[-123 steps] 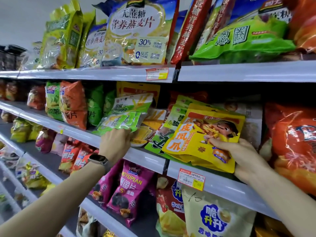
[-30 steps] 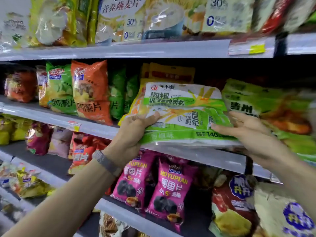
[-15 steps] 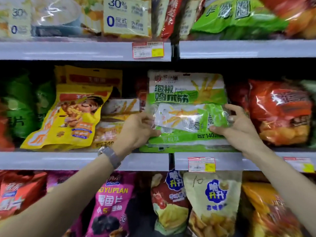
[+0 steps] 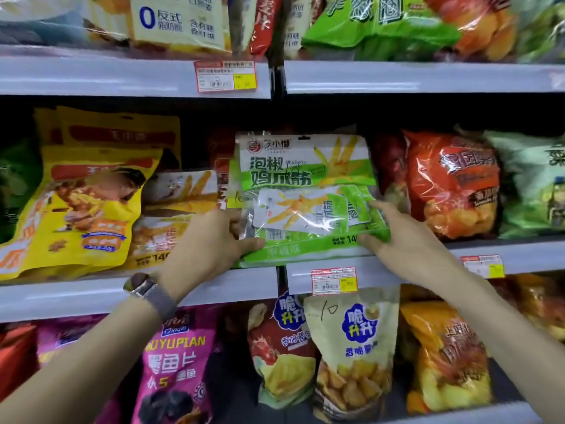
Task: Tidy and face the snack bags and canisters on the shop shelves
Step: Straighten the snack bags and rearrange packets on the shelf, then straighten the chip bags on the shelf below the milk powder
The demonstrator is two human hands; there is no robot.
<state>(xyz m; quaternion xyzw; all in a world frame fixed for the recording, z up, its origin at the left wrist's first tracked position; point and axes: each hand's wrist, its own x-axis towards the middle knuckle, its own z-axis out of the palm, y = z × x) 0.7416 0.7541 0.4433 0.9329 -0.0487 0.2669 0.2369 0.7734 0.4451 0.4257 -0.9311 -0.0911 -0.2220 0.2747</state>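
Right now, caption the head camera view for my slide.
Left hand and right hand hold a green bag upright at the front of a shop shelf.

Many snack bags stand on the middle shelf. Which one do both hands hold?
The green bag in the centre: the left hand and right hand hold its lower corners; the yellow bag and red bag are untouched.

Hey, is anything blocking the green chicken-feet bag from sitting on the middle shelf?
Nothing visible does. The left hand and right hand grip the green bag by its lower corners, and it stands at the front of the middle shelf.
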